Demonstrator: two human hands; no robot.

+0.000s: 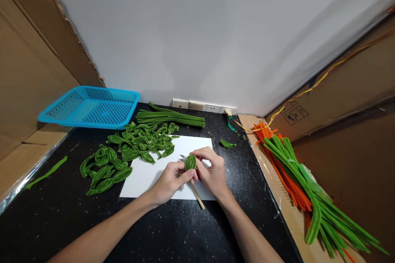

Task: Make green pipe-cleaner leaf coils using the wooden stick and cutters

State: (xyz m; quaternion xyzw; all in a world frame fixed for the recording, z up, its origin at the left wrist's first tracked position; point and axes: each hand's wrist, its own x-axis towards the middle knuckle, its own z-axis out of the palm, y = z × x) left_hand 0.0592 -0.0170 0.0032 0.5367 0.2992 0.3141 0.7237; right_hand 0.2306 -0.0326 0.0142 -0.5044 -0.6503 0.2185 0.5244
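Between the fingertips of both hands is a small oval leaf (190, 162) bent from green pipe cleaner. My left hand (176, 177) pinches it from the left and below, while my right hand (210, 168) closes on its right side. Beneath them lies a white sheet of paper (143, 183). A thin wooden stick (197, 197) pokes out under the hands, and a metal tool tip (182, 158) shows just behind the leaf; the rest of that tool is hidden. Left of the hands, a pile of similar green leaves (145, 141) spreads over the paper's edge and the black tabletop.
A blue perforated basket (89, 124) stands at the back left. Straight green pipe cleaners (173, 118) lie by the wall sockets (197, 106). Orange strips (286, 178) and green stems (308, 185) rest on cardboard at right. One strip (46, 173) and one leaf (227, 144) lie apart.
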